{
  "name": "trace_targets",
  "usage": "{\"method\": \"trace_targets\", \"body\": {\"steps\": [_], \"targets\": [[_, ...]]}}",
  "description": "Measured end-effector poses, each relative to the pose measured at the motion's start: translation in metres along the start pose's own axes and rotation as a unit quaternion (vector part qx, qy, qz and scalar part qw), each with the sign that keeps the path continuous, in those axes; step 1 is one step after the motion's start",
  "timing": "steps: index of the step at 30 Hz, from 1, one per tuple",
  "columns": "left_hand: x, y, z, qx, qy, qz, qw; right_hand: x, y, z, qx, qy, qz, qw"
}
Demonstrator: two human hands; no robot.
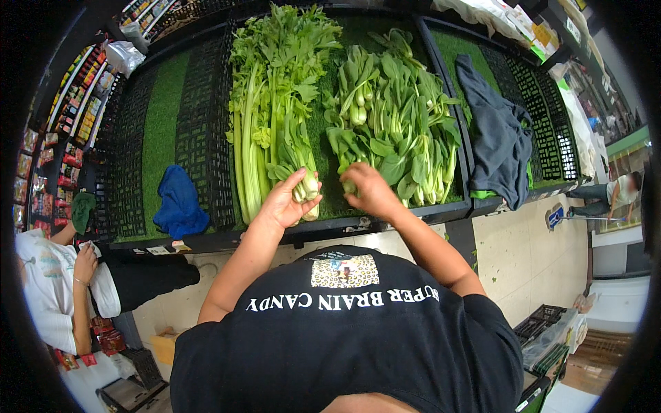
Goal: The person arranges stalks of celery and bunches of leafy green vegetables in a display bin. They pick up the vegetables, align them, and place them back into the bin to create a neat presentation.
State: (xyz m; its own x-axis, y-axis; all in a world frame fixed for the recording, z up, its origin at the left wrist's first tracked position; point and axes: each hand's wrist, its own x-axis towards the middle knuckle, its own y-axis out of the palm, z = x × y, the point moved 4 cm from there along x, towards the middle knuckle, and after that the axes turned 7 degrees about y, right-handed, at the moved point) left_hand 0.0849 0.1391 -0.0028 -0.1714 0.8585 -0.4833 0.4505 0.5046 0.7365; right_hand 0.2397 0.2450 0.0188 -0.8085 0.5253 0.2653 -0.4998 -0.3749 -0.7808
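My left hand (290, 201) holds a head of bok choy (299, 144) by its pale base, leaves pointing away from me. That head is above the near end of a bundle of celery (252, 155), whose leafy tops reach the back of the display bin. My right hand (373, 192), slightly blurred, has its thumb and fingers around the base of another bok choy (347, 147) at the left front of a pile. The rest of the bok choy pile (397, 113) spreads over green artificial turf (323, 124), most stems facing me.
A blue cloth (179, 204) lies in the left bin beside black plastic grating (202, 124). Dark grey fabric (493, 129) drapes over the right bin. At left stands a person (51, 289) by packaged-goods shelves; farther right, another person (614, 196) holds a mop (555, 217).
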Motion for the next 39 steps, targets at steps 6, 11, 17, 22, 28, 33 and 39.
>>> {"method": "trace_targets", "body": {"steps": [6,11,17,22,28,33,39], "targets": [[0.004,0.000,0.004,-0.036,-0.031,0.019,0.999,-0.003,-0.074,-0.016,0.413,0.253,-0.074,0.872],[0.012,0.004,0.009,-0.070,-0.047,0.047,0.995,-0.020,-0.088,-0.037,0.470,0.261,-0.154,0.829],[0.008,0.015,0.015,-0.084,-0.038,0.058,0.994,-0.017,-0.103,-0.037,0.569,0.262,-0.218,0.748],[0.005,0.027,0.035,-0.067,-0.051,0.024,0.996,0.003,-0.112,-0.005,0.407,0.177,-0.260,0.857],[0.010,0.034,0.046,-0.072,-0.042,0.116,0.990,0.006,-0.064,0.061,0.083,-0.043,-0.159,0.983],[0.007,0.035,0.051,-0.044,-0.055,0.171,0.983,-0.009,-0.039,0.068,0.160,0.013,-0.099,0.982],[-0.002,0.040,0.045,0.017,-0.020,0.206,0.978,-0.015,-0.034,0.069,0.188,0.014,-0.080,0.979]]}}
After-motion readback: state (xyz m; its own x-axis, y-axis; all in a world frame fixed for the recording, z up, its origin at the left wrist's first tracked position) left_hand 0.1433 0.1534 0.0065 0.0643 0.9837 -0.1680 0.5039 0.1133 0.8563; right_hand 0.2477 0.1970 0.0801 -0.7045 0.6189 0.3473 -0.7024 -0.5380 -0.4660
